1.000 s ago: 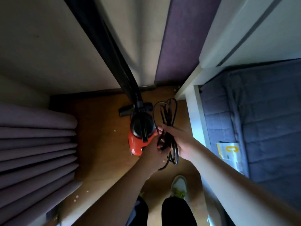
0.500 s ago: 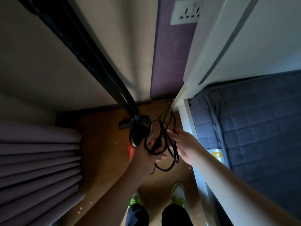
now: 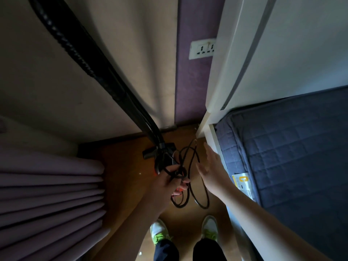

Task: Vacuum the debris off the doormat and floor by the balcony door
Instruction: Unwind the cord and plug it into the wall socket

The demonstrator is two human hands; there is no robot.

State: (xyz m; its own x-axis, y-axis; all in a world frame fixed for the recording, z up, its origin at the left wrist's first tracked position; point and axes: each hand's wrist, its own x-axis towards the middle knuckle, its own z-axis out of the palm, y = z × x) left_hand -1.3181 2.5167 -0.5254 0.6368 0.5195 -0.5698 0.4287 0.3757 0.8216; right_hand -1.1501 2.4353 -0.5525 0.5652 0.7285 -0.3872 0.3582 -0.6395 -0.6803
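A large yellow "C" was legible on a white package (image 3: 242,182) lying on the quilted dark-blue mattress (image 3: 293,155); smaller print could not be read. The black power cord (image 3: 190,178), glossy and looped, was gripped by the curled fingers of the left hand (image 3: 167,183). The right hand (image 3: 211,170) was held spread, fingers straight, beside the loops. The vacuum (image 3: 162,159), apparently red-bodied, stood on the wooden floor (image 3: 122,166), largely hidden, its ribbed black hose (image 3: 75,51) rising alongside the wall. A white multi-pin socket (image 3: 202,48) was mounted on the purple panel.
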